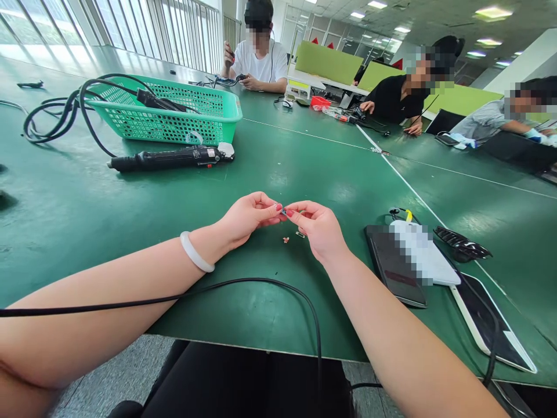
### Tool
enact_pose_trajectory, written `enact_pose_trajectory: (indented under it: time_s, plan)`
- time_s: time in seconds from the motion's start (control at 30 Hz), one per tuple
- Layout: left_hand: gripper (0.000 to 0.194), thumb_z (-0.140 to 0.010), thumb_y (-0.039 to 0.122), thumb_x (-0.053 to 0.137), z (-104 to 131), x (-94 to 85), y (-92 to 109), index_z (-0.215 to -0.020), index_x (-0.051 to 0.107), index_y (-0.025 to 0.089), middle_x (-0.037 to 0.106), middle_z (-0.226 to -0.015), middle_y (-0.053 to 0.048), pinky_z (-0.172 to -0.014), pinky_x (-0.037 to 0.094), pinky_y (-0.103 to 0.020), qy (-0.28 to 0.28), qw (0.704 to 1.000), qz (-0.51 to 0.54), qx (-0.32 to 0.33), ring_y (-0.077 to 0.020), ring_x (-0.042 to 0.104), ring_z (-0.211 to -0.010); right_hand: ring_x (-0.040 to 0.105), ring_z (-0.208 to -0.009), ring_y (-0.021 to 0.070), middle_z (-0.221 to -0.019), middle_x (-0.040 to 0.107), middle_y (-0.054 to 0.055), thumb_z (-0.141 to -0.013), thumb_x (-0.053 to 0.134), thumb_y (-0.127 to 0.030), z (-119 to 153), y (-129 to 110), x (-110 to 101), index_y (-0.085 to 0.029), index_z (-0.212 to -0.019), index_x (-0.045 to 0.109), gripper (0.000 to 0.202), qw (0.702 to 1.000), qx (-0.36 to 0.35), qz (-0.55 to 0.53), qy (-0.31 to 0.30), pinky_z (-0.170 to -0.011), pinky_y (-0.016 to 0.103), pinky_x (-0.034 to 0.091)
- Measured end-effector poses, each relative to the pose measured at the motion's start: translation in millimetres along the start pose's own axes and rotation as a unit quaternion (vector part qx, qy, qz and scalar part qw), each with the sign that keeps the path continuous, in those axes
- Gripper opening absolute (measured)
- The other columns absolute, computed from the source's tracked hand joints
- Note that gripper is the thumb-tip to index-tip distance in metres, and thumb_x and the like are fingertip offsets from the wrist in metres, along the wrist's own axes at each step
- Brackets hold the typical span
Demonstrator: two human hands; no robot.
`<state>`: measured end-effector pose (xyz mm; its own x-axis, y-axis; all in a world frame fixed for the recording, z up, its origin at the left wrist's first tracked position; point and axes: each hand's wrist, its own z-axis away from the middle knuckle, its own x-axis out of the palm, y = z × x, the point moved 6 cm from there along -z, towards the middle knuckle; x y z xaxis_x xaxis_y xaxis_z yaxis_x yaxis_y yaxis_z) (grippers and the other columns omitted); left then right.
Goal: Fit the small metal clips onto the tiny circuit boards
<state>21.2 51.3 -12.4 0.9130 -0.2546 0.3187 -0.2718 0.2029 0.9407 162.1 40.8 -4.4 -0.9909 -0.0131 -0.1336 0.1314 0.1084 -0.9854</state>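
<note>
Near the front edge of the green surface, a small bluish part is held between the left hand and the right hand. It is pinched by the fingers of both hands, which are closed on it with their tips almost meeting; its exact shape is mostly covered. Just below it, a little copper-coloured piece and a thin metal piece are seen lying on the surface, the latter close beside the right hand. A white bangle is worn on the left wrist. Across the left forearm a black cable is draped, its bend laid on the surface and its end dropped over the edge.

Farther off to the left, a black electric screwdriver is laid in front of a green basket, in which a dark tool and part of a cord are contained. To the right of the right hand, a dark flat device is partly covered by a blurred white object; beside them a black hair clip and a white-framed tablet are placed. Beyond, the surface is shared by a person in a white top and a person in a black top.
</note>
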Motion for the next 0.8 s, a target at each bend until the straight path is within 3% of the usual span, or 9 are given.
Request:
enact_pose_trajectory:
  time_s: [0.13,0.3,0.6,0.8]
  plan:
    - [0.022,-0.068,0.018,0.075,1,0.1,2,-0.074,0.055,0.013,0.065,-0.075,-0.001,-0.085,0.047,-0.033,-0.001,1.000,0.013,0.000,-0.0117,0.065,-0.077,0.045,-0.054,0.0095,-0.070,0.065,0.000,-0.068,0.070,-0.040,-1,-2,-3,-0.021,-0.079,0.070,0.022,0.998,-0.040,0.054,0.012,-0.055,0.027,0.035]
    - [0.029,-0.067,0.013,0.074,-1,3.6,-2,-0.091,0.058,0.013,0.068,-0.080,-0.003,-0.079,0.047,-0.028,-0.053,0.998,-0.003,-0.020,-0.0111,0.064,-0.076,0.042,-0.053,0.0079,-0.068,0.056,-0.004,-0.064,0.073,-0.038,-4,-1,-6,-0.021,-0.081,0.069,0.024,0.998,-0.033,0.055,0.008,-0.055,0.027,0.035]
    - [0.028,-0.066,0.017,0.076,1,10.0,-5,-0.084,0.055,0.012,0.070,-0.081,-0.006,-0.085,0.049,-0.037,-0.109,0.994,-0.014,-0.028,-0.0144,0.066,-0.079,0.046,-0.055,0.0092,-0.069,0.058,-0.003,-0.064,0.074,-0.039,-7,-1,-11,-0.021,-0.083,0.067,0.027,0.995,-0.040,0.066,-0.056,-0.057,0.028,0.039]
    - [0.028,-0.066,0.017,0.077,0,10.5,-2,-0.077,0.052,0.012,0.069,-0.076,-0.004,-0.083,0.050,-0.036,-0.116,0.991,-0.064,0.007,-0.0127,0.066,-0.073,0.041,-0.053,0.0079,-0.072,0.059,-0.002,-0.064,0.072,-0.035,-6,-9,-14,-0.020,-0.084,0.068,0.025,0.985,-0.048,0.153,-0.069,-0.054,0.026,0.037]
